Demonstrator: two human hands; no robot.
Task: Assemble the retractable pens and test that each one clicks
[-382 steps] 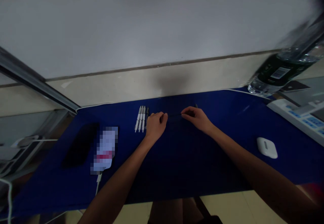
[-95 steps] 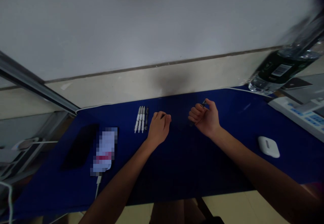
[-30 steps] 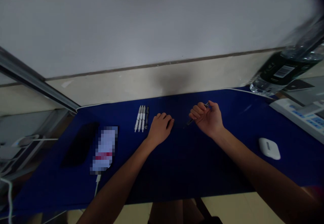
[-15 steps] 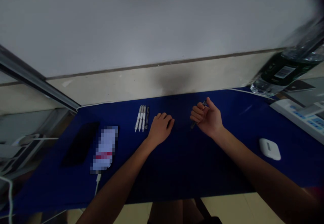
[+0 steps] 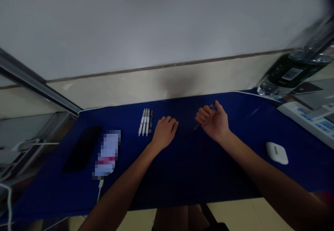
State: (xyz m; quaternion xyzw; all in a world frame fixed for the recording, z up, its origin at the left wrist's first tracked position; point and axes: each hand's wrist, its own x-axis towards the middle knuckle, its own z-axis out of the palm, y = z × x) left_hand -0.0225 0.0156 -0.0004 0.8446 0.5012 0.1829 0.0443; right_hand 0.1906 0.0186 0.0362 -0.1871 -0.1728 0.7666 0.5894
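- Right hand grips a slim dark pen above a dark blue desk mat, its fingers curled together and clamped on the barrel.
- The pen sits tilted across the hand: its upper end pokes out by the thumb, its lower end slants out below the fingers toward the left hand. Its finish is too dark and small to make out in detail.
- Left hand rests on the mat, empty, its fingers loosely curled and slightly apart from the palm.
- A tight row of three white pens and one black pen lies on the mat, side by side and near the left hand.
- Further left on the mat: a black smartphone and, just beside it, a pixelated packet with a white cable running from its lower end.
- To the right, a white earbud case lies on the mat, near a white keypad device with blue keys.
- A blurred clear plastic water bottle with a dark label sits beyond the mat's far right corner.
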